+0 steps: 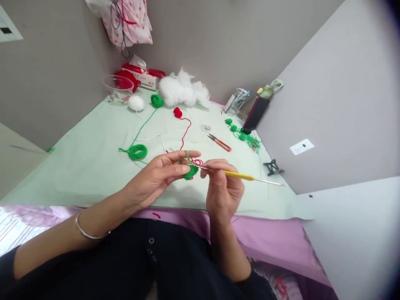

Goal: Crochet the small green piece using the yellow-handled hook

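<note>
Between the thumb and fingers of my left hand (162, 173) is a small green crochet piece (190, 172). Green yarn runs up over the left index finger. My right hand (223, 191) is closed round the yellow handle of a crochet hook (237, 174), whose metal tip meets the top edge of the green piece. The hook's other thin metal end points out to the right. Loops of red yarn (196, 161) lie just behind the piece, partly hidden by my fingers. A coil of green yarn (137, 152) rests left of my left hand.
Orange-handled thread snips (220, 142) lie beyond my right hand, near a small clear case (205, 128). White stuffing (184, 89), a tissue box (143, 78) and a plastic tub (118, 89) stand at the back. Right are green crocheted balls (233, 128), a bottle (258, 110) and a black stand (273, 167).
</note>
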`<control>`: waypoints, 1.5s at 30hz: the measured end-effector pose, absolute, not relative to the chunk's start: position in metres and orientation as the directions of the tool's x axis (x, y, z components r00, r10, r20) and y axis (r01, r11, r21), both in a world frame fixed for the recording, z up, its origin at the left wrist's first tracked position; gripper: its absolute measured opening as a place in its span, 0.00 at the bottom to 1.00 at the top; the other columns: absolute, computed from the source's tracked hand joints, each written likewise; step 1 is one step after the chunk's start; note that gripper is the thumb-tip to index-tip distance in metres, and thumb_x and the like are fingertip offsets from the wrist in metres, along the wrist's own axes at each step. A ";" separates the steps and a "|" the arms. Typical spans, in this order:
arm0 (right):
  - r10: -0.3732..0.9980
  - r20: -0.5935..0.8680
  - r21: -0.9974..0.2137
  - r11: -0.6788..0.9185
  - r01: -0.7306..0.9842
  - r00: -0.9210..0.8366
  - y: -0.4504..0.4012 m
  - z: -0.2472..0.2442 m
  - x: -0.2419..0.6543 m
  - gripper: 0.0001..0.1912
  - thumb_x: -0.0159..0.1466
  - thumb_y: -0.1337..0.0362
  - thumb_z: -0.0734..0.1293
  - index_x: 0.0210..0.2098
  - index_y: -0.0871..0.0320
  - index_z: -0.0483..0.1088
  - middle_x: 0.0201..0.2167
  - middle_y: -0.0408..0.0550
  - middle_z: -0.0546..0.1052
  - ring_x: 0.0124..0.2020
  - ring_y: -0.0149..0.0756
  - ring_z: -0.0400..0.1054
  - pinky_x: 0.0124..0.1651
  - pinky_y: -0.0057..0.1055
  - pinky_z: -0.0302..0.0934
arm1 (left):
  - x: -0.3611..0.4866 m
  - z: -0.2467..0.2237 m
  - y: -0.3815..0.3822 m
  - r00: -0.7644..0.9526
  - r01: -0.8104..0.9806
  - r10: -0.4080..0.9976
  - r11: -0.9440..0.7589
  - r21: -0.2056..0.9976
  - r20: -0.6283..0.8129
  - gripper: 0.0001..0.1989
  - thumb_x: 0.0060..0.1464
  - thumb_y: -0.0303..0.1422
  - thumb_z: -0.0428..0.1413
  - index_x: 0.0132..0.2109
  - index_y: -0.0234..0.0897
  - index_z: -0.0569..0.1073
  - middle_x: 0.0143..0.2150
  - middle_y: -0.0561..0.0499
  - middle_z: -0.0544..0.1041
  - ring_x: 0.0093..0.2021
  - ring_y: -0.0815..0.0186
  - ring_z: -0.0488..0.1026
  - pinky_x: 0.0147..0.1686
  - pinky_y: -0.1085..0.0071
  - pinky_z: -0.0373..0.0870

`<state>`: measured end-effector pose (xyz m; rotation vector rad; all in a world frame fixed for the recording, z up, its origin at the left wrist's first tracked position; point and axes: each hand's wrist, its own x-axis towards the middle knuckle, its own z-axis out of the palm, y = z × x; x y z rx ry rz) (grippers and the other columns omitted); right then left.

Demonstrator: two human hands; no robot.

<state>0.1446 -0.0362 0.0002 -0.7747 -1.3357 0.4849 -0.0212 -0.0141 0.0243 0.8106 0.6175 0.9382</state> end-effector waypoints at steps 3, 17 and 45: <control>0.726 0.668 -0.743 0.645 0.178 0.163 -0.034 -0.002 0.142 0.09 0.73 0.62 0.65 0.42 0.52 0.79 0.37 0.46 0.83 0.39 0.37 0.77 0.41 0.38 0.74 | -0.020 0.020 -0.015 0.463 -0.401 0.883 0.286 0.870 -0.076 0.14 0.55 0.33 0.68 0.49 0.45 0.86 0.41 0.51 0.80 0.43 0.64 0.71 0.46 0.68 0.66; 0.813 0.562 -0.816 0.575 -0.063 0.149 -0.036 -0.008 0.144 0.08 0.72 0.61 0.67 0.44 0.51 0.80 0.35 0.44 0.80 0.33 0.32 0.75 0.38 0.34 0.72 | -0.015 0.021 -0.018 0.440 -0.398 0.896 0.258 0.880 -0.063 0.26 0.55 0.31 0.69 0.61 0.42 0.80 0.41 0.51 0.82 0.48 0.61 0.74 0.55 0.64 0.65; 0.896 0.372 -0.860 0.431 -0.274 0.244 -0.030 -0.004 0.148 0.10 0.70 0.54 0.69 0.37 0.52 0.77 0.31 0.42 0.81 0.29 0.30 0.71 0.33 0.29 0.68 | -0.023 0.014 -0.017 0.476 -0.277 0.877 0.080 0.957 0.065 0.18 0.62 0.35 0.64 0.59 0.46 0.81 0.44 0.51 0.77 0.49 0.61 0.72 0.54 0.64 0.65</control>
